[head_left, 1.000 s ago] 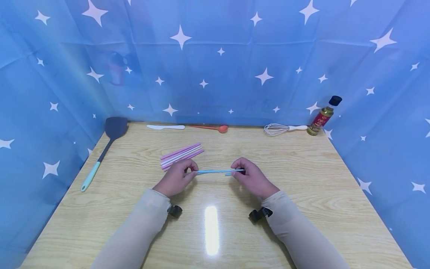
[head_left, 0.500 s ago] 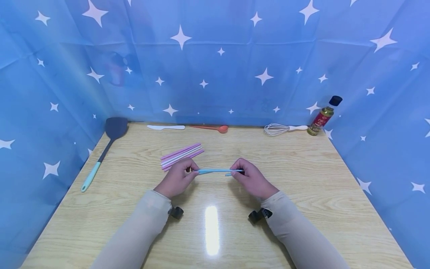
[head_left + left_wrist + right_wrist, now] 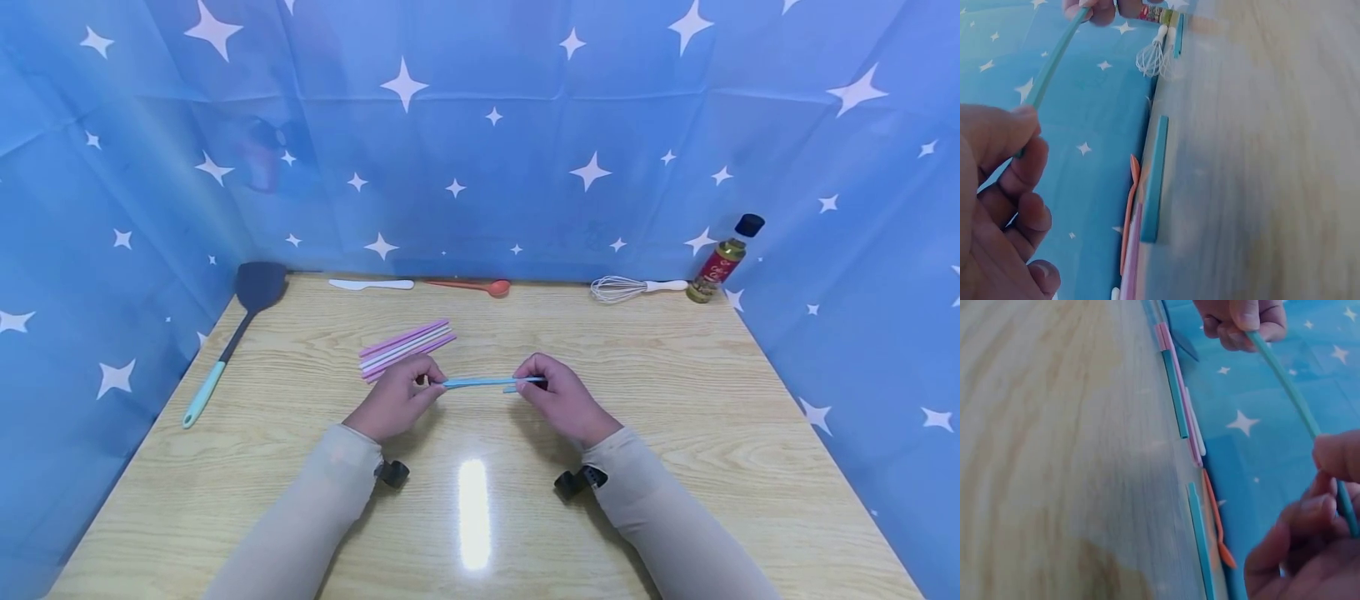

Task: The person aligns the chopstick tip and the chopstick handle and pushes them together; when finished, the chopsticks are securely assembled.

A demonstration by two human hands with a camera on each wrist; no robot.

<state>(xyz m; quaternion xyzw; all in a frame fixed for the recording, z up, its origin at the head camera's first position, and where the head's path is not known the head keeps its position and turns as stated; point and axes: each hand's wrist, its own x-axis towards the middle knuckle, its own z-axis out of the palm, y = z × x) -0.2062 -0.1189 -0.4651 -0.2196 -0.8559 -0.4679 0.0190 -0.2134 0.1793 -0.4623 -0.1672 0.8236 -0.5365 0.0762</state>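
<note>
A thin blue-green straw [image 3: 480, 382] spans the gap between my two hands, above the table. My left hand [image 3: 399, 395] pinches its left end between thumb and forefinger. Its other end is pinched the same way by my right hand [image 3: 561, 395]. In the right wrist view the held straw [image 3: 1288, 384] looks slightly bowed. Beneath it, two more blue-green pieces lie apart on the tabletop: one piece [image 3: 1155, 181] on the left side, another piece [image 3: 1200, 540] on the right. Just behind my left hand lies a row of purple and white straws [image 3: 408, 343], partly covered by that hand.
Along the back edge lie a white knife [image 3: 371, 284], an orange spoon [image 3: 495, 287] and a whisk [image 3: 622, 288]. An oil bottle [image 3: 716, 265] stands at the back right corner. A dark spatula [image 3: 255, 292] with a mint handle lies at the left edge. A starry blue curtain surrounds the table [image 3: 750, 467].
My left hand has shifted very slightly to the right since a second ago. The held straw's left end dips a little from half a second ago. My right hand hardly moves.
</note>
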